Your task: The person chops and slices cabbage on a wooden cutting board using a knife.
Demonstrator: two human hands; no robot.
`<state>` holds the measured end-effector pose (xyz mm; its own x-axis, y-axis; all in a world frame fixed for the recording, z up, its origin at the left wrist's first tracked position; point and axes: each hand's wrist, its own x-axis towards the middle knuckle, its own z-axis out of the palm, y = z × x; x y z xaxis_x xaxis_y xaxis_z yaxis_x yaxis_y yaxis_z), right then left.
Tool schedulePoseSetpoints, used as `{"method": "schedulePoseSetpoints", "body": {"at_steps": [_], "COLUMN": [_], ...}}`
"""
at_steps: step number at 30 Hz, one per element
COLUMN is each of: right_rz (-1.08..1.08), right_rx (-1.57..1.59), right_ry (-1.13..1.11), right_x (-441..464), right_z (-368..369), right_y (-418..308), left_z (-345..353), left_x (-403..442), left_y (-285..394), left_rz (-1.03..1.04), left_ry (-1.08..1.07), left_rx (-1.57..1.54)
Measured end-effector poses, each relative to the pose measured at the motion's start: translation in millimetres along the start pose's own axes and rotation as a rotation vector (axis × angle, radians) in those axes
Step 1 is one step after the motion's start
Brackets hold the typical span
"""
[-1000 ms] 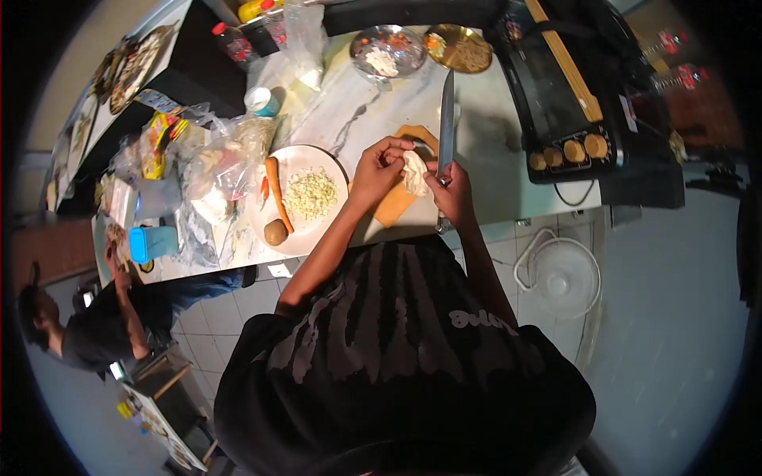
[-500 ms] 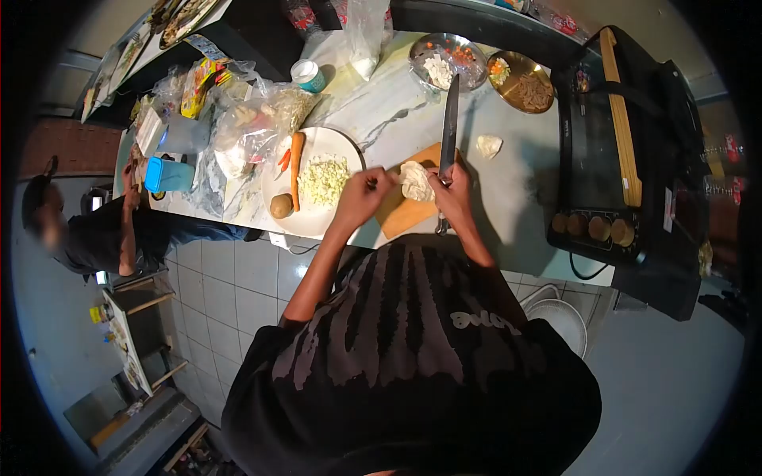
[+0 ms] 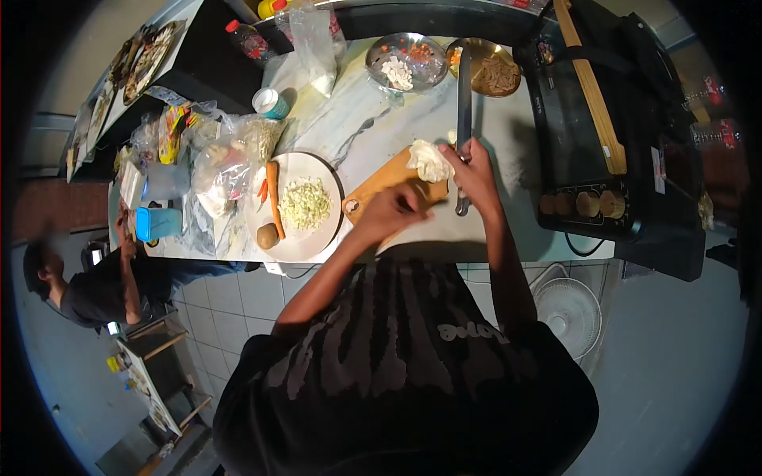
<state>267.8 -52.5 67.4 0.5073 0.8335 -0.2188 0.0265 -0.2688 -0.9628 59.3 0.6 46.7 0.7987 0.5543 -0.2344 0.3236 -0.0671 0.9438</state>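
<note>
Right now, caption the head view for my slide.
Right hand with knife and pale food, left hand over the board.

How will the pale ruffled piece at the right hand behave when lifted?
The pale ruffled piece likely flops, given its folded, wavy edges. It may tear if tugged, as those edges look thin. It is probably light: the right hand seems to pinch only one side while also holding the knife.

You can pass over the counter point(image 3: 353, 99) between the cutting board point(image 3: 381, 179) and the silver dish point(image 3: 432, 70), or along the strip between your right hand point(image 3: 476, 174) and the toaster oven point(image 3: 578, 119). The outstretched knife point(image 3: 465, 103) divides these lanes; the large plate point(image 3: 298, 243) crowds your left.
</note>
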Motion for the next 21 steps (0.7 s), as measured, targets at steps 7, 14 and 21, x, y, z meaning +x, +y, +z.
{"method": "schedulePoseSetpoints", "body": {"at_steps": [7, 14, 21], "right_rz": [-0.085, -0.089, -0.048], "right_rx": [-0.034, 0.113, 0.059], "right_ry": [-0.213, -0.21, -0.262], "right_x": [-13, -11, -10], "right_z": [34, 52, 51], "right_y": [8, 30, 23], "left_z": [-30, -37, -34], "left_x": [15, 3, -3], "left_y": [-6, -4, 3], "left_rz": [0.169, 0.051, 0.02], "left_ry": [0.358, 0.338, 0.496], "left_rx": [-0.522, -0.38, -0.278]}}
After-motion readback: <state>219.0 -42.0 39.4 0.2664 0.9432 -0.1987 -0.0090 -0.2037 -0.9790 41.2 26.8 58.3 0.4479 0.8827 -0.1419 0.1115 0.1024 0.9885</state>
